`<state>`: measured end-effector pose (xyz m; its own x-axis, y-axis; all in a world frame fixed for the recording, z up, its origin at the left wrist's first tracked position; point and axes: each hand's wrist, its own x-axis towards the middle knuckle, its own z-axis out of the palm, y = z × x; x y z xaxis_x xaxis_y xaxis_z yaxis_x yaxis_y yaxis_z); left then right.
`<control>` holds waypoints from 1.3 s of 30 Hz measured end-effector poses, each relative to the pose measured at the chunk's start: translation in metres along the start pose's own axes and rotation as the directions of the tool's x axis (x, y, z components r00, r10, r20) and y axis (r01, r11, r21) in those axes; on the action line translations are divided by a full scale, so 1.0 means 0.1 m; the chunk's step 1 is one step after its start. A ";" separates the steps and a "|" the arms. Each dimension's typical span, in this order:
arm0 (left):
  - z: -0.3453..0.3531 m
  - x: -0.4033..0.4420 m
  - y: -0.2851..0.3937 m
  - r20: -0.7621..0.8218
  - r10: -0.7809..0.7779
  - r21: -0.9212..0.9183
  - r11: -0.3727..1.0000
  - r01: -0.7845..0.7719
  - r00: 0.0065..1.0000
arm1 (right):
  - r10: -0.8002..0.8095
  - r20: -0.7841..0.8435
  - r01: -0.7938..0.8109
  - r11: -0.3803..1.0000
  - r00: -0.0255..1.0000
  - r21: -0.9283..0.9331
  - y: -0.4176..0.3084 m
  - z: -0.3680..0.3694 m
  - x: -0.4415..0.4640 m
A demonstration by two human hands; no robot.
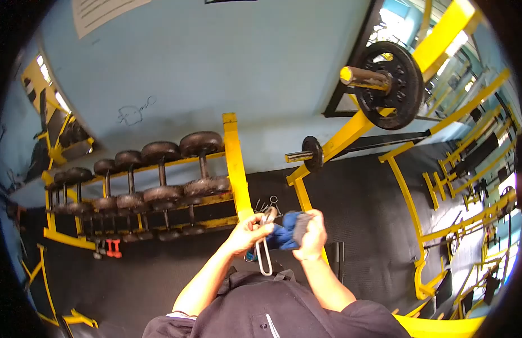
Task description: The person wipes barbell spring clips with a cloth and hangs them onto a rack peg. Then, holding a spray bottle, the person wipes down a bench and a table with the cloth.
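Observation:
My left hand (pixel 249 232) is closed around a bent metal loop (pixel 264 260), whose long U-shaped end hangs below the fingers. The upper part of the loop is mostly hidden by the fingers. My right hand (pixel 312 235) grips a grey brush-like block (pixel 300 228), slightly blurred. Bunched blue cloth (pixel 281 235) lies between both hands, against the block and close to the loop. Whether the cloth and the block are one piece, I cannot tell. Just beyond the hands, several metal spring clips (pixel 270 203) show near the yellow post.
To the left, a yellow rack (pixel 236 163) carries rows of dumbbells (pixel 162 169). Black weight plates (pixel 391 84) sit on a yellow frame at the upper right. Small red dumbbells (pixel 113 248) rest on the black floor (pixel 176 270). More yellow gym machines stand on the right.

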<state>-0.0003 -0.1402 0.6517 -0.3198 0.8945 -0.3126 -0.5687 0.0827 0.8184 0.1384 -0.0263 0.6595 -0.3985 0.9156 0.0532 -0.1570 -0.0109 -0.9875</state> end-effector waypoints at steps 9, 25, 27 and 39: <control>0.34 0.38 0.89 -0.054 0.355 0.281 0.903 -0.327 0.933 | 0.179 0.575 -0.223 0.975 0.799 0.007 -0.68 -0.40 0.02; 1.60 1.68 1.98 0.199 0.909 0.615 0.175 -0.769 0.366 | -0.205 -0.076 0.142 0.859 0.976 -0.492 -1.38 0.18 1.46; 1.54 1.90 2.00 0.195 0.921 0.631 0.146 -0.762 0.338 | -0.321 -0.090 0.238 0.837 0.943 -0.493 -1.28 0.20 1.69; 1.47 2.58 2.06 0.234 0.869 0.403 0.322 -0.857 0.437 | -0.387 -0.120 0.272 0.806 0.914 -0.526 -1.06 0.11 2.32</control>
<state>-0.0887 0.1725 0.8105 -0.4559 0.5653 0.6875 0.3965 -0.5626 0.7255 0.0524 0.1823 0.7784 -0.1947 0.8898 0.4127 0.2401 0.4512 -0.8595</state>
